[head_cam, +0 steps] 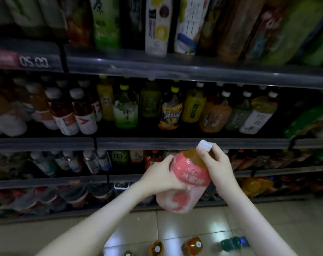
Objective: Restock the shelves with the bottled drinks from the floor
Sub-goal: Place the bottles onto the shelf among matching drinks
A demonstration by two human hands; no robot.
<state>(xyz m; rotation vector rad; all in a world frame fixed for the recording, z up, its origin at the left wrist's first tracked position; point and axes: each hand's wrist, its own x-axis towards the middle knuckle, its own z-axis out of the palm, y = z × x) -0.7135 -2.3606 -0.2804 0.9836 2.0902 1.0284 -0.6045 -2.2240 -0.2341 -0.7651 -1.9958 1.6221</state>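
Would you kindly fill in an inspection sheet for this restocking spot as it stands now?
Surface: tiled floor, glossy, with light reflections.
Job's things: pink-labelled bottle with a white cap, held tilted in front of the shelves; floor bottles wait below, one green one lying on its side.
Clutter: nothing seen.
Grippers: left hand grips the bottle's body; right hand holds its neck, fingers just under the cap.
Cables: nothing seen.
Surroundings: dim shelves stocked with bottled drinks on every level.
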